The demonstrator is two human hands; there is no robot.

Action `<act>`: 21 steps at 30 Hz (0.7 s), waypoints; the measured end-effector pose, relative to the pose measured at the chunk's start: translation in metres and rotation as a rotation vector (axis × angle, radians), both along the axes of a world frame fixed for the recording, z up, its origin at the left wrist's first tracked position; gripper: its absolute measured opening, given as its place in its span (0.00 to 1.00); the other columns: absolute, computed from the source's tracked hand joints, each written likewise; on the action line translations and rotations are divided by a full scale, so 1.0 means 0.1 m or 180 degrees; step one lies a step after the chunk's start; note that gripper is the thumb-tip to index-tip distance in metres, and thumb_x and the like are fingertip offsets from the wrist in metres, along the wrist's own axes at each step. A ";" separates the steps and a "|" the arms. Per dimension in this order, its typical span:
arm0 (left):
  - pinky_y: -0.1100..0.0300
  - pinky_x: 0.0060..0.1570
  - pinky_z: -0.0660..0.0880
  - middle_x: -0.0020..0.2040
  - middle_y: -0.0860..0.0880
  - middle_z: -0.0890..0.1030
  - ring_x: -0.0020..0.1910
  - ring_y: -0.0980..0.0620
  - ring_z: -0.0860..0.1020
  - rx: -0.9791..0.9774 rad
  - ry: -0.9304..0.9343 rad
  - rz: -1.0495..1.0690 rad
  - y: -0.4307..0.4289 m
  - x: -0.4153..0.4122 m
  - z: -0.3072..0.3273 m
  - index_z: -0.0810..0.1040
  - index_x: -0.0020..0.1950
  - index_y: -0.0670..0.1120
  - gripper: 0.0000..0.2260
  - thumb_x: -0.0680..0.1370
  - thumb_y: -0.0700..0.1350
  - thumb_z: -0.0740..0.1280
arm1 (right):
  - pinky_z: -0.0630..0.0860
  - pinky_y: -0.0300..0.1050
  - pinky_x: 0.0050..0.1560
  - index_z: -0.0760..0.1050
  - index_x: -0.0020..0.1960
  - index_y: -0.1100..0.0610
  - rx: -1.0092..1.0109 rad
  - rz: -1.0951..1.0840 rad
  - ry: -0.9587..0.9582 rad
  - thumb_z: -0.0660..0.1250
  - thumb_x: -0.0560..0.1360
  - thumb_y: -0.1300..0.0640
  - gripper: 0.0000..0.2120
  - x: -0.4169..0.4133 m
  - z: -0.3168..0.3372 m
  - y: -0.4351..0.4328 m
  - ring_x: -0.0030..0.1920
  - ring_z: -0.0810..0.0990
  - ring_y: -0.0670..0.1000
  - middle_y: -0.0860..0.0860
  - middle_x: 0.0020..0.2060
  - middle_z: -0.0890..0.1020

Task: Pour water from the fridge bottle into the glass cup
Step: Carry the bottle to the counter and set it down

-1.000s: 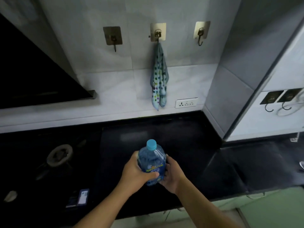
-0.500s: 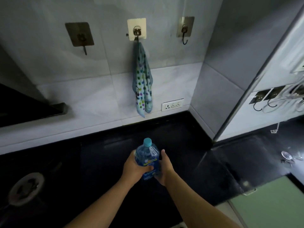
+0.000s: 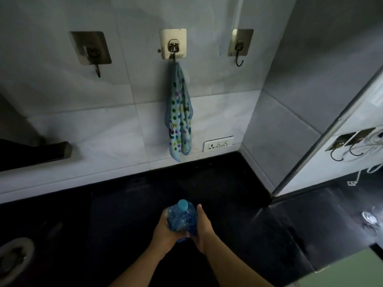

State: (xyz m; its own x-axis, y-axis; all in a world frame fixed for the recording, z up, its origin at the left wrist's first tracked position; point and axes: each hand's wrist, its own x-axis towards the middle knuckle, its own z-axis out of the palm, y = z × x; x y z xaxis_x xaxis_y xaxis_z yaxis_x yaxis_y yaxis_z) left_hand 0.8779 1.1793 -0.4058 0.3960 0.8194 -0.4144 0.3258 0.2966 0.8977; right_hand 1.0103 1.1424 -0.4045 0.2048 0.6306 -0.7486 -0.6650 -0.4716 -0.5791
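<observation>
While we are looking down, our left hand (image 3: pixel 164 233) is curling its fingers round the left side of the blue water bottle (image 3: pixel 182 220), and our right hand (image 3: pixel 204 228) is clasping the other side, thumb lying up along it. We are holding the bottle upright between both palms, its light blue cap (image 3: pixel 182 204) screwed on, over the front of the black countertop (image 3: pixel 134 204); we cannot tell if its base is touching. Beyond, a dotted cloth (image 3: pixel 179 121) is hanging from the middle wall hook (image 3: pixel 174 46), a socket (image 3: pixel 218 143) just beside its lower end. Far right, a blurred glassy shape (image 3: pixel 370 218) is sitting on the counter.
</observation>
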 end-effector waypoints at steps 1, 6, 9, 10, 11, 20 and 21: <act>0.64 0.42 0.81 0.61 0.50 0.80 0.58 0.52 0.81 -0.0017 0.0007 -0.0035 0.00 -0.01 -0.01 0.69 0.63 0.59 0.39 0.64 0.30 0.81 | 0.78 0.59 0.62 0.79 0.62 0.60 -0.0047 0.0010 -0.0036 0.55 0.81 0.37 0.30 -0.01 0.01 0.01 0.54 0.85 0.59 0.60 0.54 0.85; 0.72 0.36 0.77 0.59 0.53 0.76 0.53 0.58 0.77 -0.0053 0.0117 -0.0152 -0.01 0.01 0.12 0.63 0.68 0.54 0.38 0.68 0.28 0.77 | 0.81 0.52 0.54 0.79 0.61 0.58 -0.0128 0.0069 -0.0157 0.56 0.81 0.37 0.27 0.01 0.00 -0.03 0.54 0.85 0.57 0.56 0.53 0.86; 0.71 0.40 0.77 0.59 0.53 0.78 0.56 0.57 0.79 0.0017 0.0465 -0.0156 -0.07 -0.08 0.08 0.65 0.69 0.51 0.38 0.67 0.36 0.81 | 0.77 0.47 0.49 0.79 0.55 0.52 -0.0339 0.0329 -0.0369 0.56 0.81 0.37 0.22 0.04 0.19 -0.11 0.51 0.83 0.52 0.50 0.49 0.85; 0.69 0.44 0.76 0.61 0.51 0.79 0.57 0.54 0.79 0.0017 0.0653 -0.0159 -0.12 -0.13 0.06 0.66 0.70 0.48 0.38 0.66 0.38 0.82 | 0.75 0.48 0.52 0.78 0.54 0.51 -0.0383 0.0457 -0.0539 0.56 0.81 0.37 0.21 0.06 0.24 -0.15 0.50 0.81 0.50 0.48 0.48 0.84; 0.66 0.48 0.75 0.63 0.49 0.78 0.58 0.53 0.79 -0.0015 0.0875 -0.0243 -0.20 -0.18 0.05 0.66 0.72 0.46 0.38 0.67 0.40 0.81 | 0.73 0.48 0.55 0.77 0.53 0.50 -0.0412 0.0628 -0.0728 0.56 0.81 0.38 0.19 0.09 0.28 -0.20 0.50 0.79 0.49 0.47 0.48 0.82; 0.52 0.77 0.60 0.81 0.45 0.54 0.79 0.45 0.59 0.0391 0.2540 -0.1046 -0.89 -0.45 -0.10 0.53 0.81 0.51 0.42 0.75 0.61 0.70 | 0.71 0.53 0.67 0.69 0.69 0.55 -0.0793 0.3185 -0.3986 0.64 0.77 0.45 0.24 0.36 0.12 -1.13 0.67 0.69 0.58 0.56 0.66 0.70; 0.51 0.78 0.58 0.82 0.45 0.51 0.80 0.44 0.57 0.0448 0.2608 -0.1122 -0.95 -0.46 -0.13 0.52 0.81 0.51 0.41 0.75 0.62 0.69 | 0.70 0.54 0.68 0.67 0.70 0.55 -0.0836 0.3349 -0.4018 0.65 0.77 0.46 0.25 0.42 0.07 -1.28 0.68 0.67 0.59 0.56 0.67 0.69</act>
State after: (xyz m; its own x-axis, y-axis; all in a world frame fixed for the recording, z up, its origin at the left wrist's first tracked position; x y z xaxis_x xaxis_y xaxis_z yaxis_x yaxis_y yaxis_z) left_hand 0.8315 1.0841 -0.4190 0.2585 0.7709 -0.5821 0.9304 -0.0365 0.3648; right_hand 1.0525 1.0141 -0.3977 0.3192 0.7683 -0.5548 0.7795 -0.5458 -0.3074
